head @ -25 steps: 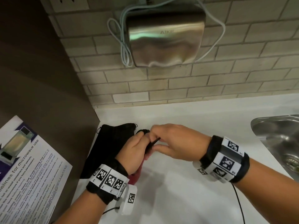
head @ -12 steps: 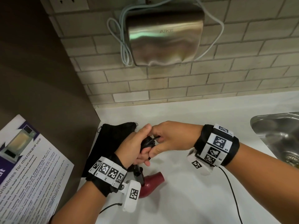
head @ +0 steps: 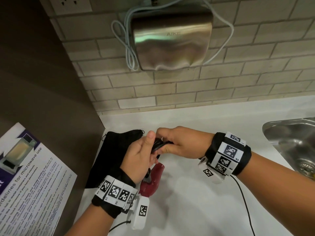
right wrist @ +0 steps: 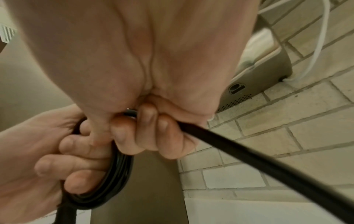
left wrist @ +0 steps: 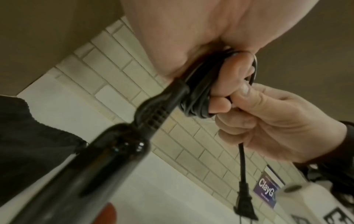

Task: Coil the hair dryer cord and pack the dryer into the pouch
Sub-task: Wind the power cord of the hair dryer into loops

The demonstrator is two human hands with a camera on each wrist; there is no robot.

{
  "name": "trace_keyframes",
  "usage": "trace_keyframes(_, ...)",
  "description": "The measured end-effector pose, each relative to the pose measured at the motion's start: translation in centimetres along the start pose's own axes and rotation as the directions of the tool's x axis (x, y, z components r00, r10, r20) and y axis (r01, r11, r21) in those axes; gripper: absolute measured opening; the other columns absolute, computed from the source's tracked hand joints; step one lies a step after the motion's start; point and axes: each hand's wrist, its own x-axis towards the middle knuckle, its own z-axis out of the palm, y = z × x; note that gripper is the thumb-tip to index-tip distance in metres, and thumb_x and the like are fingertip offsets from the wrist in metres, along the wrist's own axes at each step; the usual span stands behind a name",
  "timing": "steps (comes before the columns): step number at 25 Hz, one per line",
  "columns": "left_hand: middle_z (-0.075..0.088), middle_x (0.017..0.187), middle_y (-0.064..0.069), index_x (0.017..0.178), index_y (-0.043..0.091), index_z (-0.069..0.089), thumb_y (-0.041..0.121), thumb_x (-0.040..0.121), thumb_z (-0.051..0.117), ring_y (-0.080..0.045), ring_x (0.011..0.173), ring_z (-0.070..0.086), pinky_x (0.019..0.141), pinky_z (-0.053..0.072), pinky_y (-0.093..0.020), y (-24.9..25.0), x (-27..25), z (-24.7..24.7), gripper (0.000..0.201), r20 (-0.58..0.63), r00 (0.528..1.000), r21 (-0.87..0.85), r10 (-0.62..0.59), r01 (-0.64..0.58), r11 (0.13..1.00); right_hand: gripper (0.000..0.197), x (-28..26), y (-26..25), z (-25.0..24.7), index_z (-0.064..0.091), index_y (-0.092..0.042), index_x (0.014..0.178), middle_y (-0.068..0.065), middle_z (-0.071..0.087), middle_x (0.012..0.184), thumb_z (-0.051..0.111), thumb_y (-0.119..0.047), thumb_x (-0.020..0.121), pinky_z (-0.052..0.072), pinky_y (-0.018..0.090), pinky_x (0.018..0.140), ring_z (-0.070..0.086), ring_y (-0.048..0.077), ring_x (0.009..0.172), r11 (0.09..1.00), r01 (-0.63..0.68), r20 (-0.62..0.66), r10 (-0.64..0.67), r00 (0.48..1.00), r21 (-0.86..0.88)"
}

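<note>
My left hand (head: pixel 141 155) grasping the coiled black cord (left wrist: pixel 199 97), my right hand (head: pixel 180 142) pinching its loose end, dark red hair dryer (head: pixel 150 182) beside the black fabric pouch (head: pixel 115 150)

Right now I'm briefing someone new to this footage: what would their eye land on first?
The two hands meeting over the white counter: the left hand holds the coiled black cord, and the right hand grips the cord's free end. Below them hangs the red dryer, with the black pouch lying at the left. On the tiled wall above, a steel hand dryer shines.
</note>
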Motion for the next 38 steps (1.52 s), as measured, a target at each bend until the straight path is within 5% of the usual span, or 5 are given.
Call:
trace_keyframes(6,0.052,0.058,0.006,0.105,-0.006,0.053,0.049,0.084,0.066,-0.008,0.055,0.054,0.072,0.047,-0.046,-1.3,0.2,-0.4,0.06,0.085,0.995,-0.025,-0.048,0.05,0.998,0.016,-0.6,-0.2,-0.6,0.056,-0.015,0.112,-0.006,0.063,0.085,0.053,-0.03,0.107,0.046,0.024,0.067,0.058,0.01,0.073,0.997,-0.054,-0.011,0.054,0.998,-0.058)
trace_keyframes(16,0.071,0.082,-0.004,0.104,0.009,0.073,0.048,0.095,0.063,-0.022,0.084,0.067,0.087,0.055,-0.042,-1.6,-0.3,-1.4,0.041,0.098,0.978,-0.119,-0.183,0.194,0.974,0.029,-1.4,1.2,1.3,0.061,-0.018,0.103,-0.001,0.064,0.075,0.052,-0.045,0.108,0.048,0.029,0.063,0.053,0.01,0.062,0.999,-0.034,-0.098,0.032,0.995,-0.02)
trace_keyframes(23,0.057,0.076,-0.005,0.104,0.0,0.061,0.017,0.094,0.065,-0.016,0.062,0.051,0.072,0.048,-0.034,-0.5,-0.8,-1.0,0.02,0.147,0.943,-0.48,-0.299,0.332,0.812,0.025,-1.6,0.5,2.4,0.059,-0.01,0.104,-0.007,0.057,0.073,0.058,-0.035,0.106,0.042,0.024,0.061,0.051,0.009,0.061,0.996,-0.087,-0.117,0.085,0.99,-0.015)
trace_keyframes(31,0.054,0.069,0.007,0.093,0.008,0.065,0.021,0.101,0.055,-0.004,0.055,0.042,0.067,0.038,-0.028,-0.9,-1.7,0.3,0.019,-0.101,0.974,-0.275,-0.203,0.169,0.947,0.027,-2.0,0.1,1.7,0.06,-0.02,0.121,-0.013,0.06,0.074,0.062,-0.039,0.103,0.042,0.017,0.064,0.053,0.004,0.063,0.992,-0.043,-0.122,0.057,0.991,0.118)
trace_keyframes(38,0.045,0.064,0.005,0.097,0.003,0.055,0.019,0.107,0.045,-0.007,0.05,0.034,0.059,0.04,-0.026,0.7,-2.0,-0.8,0.022,-0.088,0.969,-0.38,-0.23,0.18,0.907,0.032,-2.3,4.0,-0.1,0.074,-0.02,0.105,0.002,0.061,0.101,0.049,-0.041,0.109,0.048,0.036,0.088,0.058,0.023,0.095,0.943,-0.091,-0.264,0.004,0.965,-0.32)
